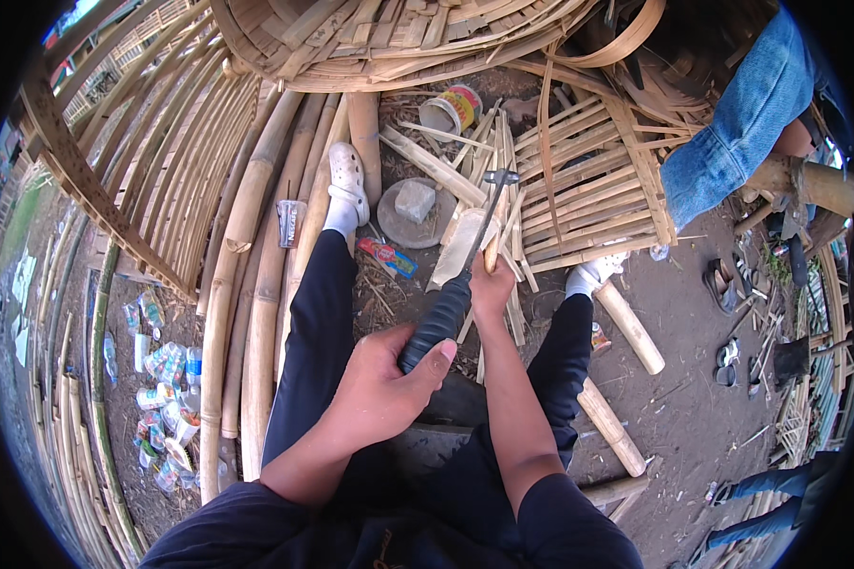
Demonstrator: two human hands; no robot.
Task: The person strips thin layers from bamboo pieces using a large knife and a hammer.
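Observation:
My left hand [384, 384] is shut around the black ribbed handle [438, 322] of a long knife. Its thin dark blade [489, 213] points away from me, over a heap of split bamboo strips [460, 245]. Just ahead of the handle, my right hand [491, 287] grips a short tan bamboo piece [491, 253] beside the blade. Both hands are between my knees. I sit in black trousers, with white shoes [347, 180] on the dirt ground.
Long bamboo poles [256, 284] lie to my left, and a woven bamboo panel [593, 190] lies ahead right. A stone on a round disc [414, 203], a can [452, 109] and bottle litter [164, 379] are nearby. A person's denim sleeve [745, 123] is at upper right; sandals [721, 284] lie right.

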